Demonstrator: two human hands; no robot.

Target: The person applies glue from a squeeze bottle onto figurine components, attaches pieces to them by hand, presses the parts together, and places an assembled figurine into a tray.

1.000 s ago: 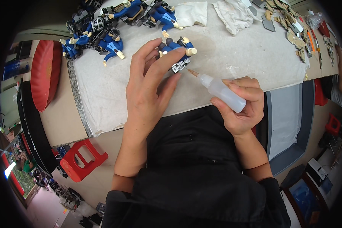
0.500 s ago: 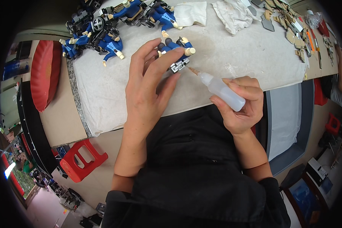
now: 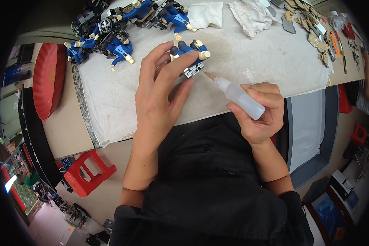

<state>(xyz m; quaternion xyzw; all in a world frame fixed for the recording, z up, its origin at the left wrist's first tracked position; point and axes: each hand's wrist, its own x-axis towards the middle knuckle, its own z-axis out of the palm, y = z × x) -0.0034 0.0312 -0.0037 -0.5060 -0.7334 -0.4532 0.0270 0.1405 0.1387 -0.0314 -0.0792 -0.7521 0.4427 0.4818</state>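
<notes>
My left hand is closed round a small toy figure in blue clothes, with a cream head and a grey-and-black block-like part at its near side. The fingers hide some of the figure. In my right hand is a translucent white squeeze bottle, tilted with its narrow brownish nozzle up and left. The thin tip ends right by the block-like part; whether they touch I cannot tell.
Several more blue figures with black wheeled parts lie at the far left. White cloths sit at the back, tan and grey flat pieces at the far right. A red scalloped tray stands left; a red stool is below.
Hardly anything differs. Both hands keep their places, and the bottle's tip stays beside the figure's block-like part.
</notes>
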